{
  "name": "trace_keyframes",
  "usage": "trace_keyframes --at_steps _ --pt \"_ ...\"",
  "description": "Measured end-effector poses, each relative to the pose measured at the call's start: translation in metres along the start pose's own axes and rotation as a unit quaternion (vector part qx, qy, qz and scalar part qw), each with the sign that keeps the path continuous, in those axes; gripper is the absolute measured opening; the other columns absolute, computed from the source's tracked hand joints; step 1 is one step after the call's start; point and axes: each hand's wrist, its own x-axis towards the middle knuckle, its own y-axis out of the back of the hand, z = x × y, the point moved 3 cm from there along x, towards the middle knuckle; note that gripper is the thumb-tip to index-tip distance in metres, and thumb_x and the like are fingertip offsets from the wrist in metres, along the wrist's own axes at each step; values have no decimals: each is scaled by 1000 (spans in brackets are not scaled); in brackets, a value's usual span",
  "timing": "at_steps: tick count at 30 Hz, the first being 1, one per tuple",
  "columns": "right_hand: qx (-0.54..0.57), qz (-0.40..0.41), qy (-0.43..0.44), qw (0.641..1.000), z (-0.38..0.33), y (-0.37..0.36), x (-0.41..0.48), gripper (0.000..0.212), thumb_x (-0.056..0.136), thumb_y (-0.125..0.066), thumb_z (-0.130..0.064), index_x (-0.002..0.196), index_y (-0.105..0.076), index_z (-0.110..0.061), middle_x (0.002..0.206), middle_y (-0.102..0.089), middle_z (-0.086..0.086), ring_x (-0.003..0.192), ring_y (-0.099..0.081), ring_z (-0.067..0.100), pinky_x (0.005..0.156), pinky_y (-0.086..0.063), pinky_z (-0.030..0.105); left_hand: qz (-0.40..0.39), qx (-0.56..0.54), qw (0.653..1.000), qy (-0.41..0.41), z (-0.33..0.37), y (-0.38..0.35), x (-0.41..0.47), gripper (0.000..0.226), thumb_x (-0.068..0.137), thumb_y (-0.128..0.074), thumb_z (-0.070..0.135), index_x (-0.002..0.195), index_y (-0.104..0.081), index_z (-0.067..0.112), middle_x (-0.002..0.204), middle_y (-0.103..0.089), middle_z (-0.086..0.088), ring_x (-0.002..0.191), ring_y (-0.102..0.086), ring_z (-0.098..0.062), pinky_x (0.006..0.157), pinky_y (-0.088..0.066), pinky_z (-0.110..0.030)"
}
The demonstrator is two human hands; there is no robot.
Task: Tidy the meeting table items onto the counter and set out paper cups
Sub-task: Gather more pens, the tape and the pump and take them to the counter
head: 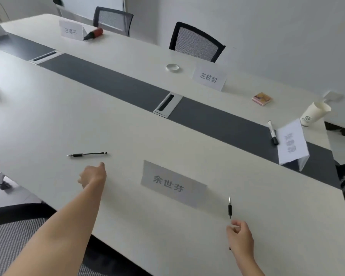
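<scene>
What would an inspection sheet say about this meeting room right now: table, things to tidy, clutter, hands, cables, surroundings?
Surface: long white meeting table with dark grey centre strip.
Job's things: slim black pen lying loose; second black pen; white marker with black cap; white printed paper cup standing far right; white paper name cards.
Clutter: pink-orange sticky-note pad; clear ring-shaped roll; red-and-black object, unclear.
Grippers: left hand near the loose pen, holding nothing, fingers hidden; right hand grips the second pen.
Cables: nothing seen; two silver cable hatches.
Surroundings: two black mesh chairs, white walls.
</scene>
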Motion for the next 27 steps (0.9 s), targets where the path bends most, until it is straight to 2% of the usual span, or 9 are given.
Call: trace_keyframes --at_steps 4,8,12,16,19,21,23,25,27 --pt "-6 12 -14 1000 -1 -2 0 13 81 -55 -5 90 -52 -13 75 -60 6 75 -56 31 75 -49 41 17 33 999 33 18 -1 21 65 90 -44 42 129 -33 -8 135 -37 -26 127 -29 -35 103 -28 -42" --pt "1 13 -5 1000 -1 -2 -1 11 82 -57 -6 91 -53 -12 81 -63 13 74 -54 29 67 -37 32 30 60 996 56 38 -5 42 71 87 -45 48 126 -37 -10 131 -41 -24 123 -32 -32 102 -25 -38" --pt "-2 21 -6 1000 4 -2 -1 11 82 -59 -4 90 -53 -9 70 -59 5 69 -52 27 60 -34 31 54 94 991 75 53 -7 58 63 84 -54 36 122 -36 -11 127 -40 -26 121 -33 -31 102 -26 -38" --pt "-7 28 -7 1000 4 -1 0 11 82 -58 -4 88 -52 -9 66 -57 -2 65 -51 23 58 -36 24 55 125 990 46 60 -9 62 44 86 -51 11 124 -40 -8 130 -42 -25 122 -35 -33 101 -28 -40" --pt "-9 30 -12 999 4 -2 3 10 82 -57 -5 87 -51 -12 69 -58 2 68 -51 25 57 -35 29 24 85 996 1 59 -18 48 33 86 -48 3 115 -50 -11 124 -50 -30 120 -40 -41 97 -35 -44" --pt "-8 29 -16 999 4 -3 4 10 83 -56 -6 88 -50 -12 76 -60 6 71 -52 27 58 -34 30 2 50 998 -36 55 -22 30 28 83 -49 -1 108 -56 -13 113 -57 -33 111 -50 -45 91 -42 -44" --pt "1 31 -15 999 4 -3 5 8 83 -55 -5 88 -51 -11 76 -59 5 72 -52 27 56 -34 29 -15 -5 996 -83 53 -23 2 23 82 -47 -4 99 -62 -7 93 -60 -29 93 -56 -43 76 -46 -37" --pt "15 35 -13 999 3 1 3 7 83 -55 -4 88 -52 -9 71 -57 1 72 -51 26 55 -35 26 -8 -79 989 -122 54 -19 -30 18 83 -45 -2 88 -62 3 77 -55 -21 84 -54 -35 61 -41 -28" --pt "25 35 -9 999 6 5 -1 8 84 -54 -4 87 -52 -10 69 -54 -2 74 -51 26 59 -34 29 11 -163 975 -148 54 -13 -61 18 84 -49 5 95 -63 2 90 -63 -21 94 -58 -35 74 -46 -31"
